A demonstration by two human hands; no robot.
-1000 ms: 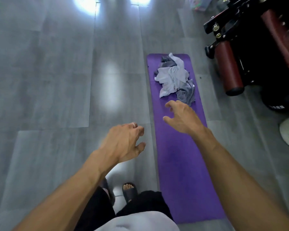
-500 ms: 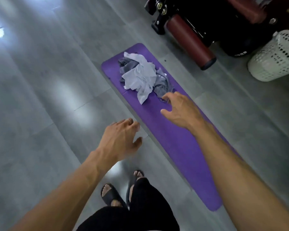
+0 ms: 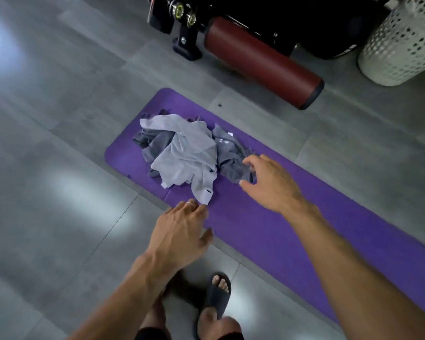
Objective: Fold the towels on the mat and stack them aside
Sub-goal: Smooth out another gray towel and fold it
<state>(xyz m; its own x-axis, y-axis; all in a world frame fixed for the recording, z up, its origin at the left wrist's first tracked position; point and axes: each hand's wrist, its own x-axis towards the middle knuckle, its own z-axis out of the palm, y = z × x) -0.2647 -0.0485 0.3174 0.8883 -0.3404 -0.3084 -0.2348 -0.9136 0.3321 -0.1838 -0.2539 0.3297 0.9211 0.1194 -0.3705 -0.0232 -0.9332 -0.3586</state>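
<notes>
A crumpled pile of towels lies on the far end of a purple mat. A light grey towel sits on top, with a dark grey towel under and to its right. My right hand hovers at the dark towel's right edge, fingers spread and curved, holding nothing. My left hand reaches over the mat's near edge, its fingertips just short of the light towel's hanging corner, and it is empty.
Grey tiled floor surrounds the mat. Behind the mat stands black gym equipment with a dark red padded roller. A white perforated basket is at the top right. My feet in dark slippers are beside the mat's near edge.
Both hands have moved forward to the towel pile. The view has turned and come closer, so the mat now lies diagonally and the pile looks larger.
</notes>
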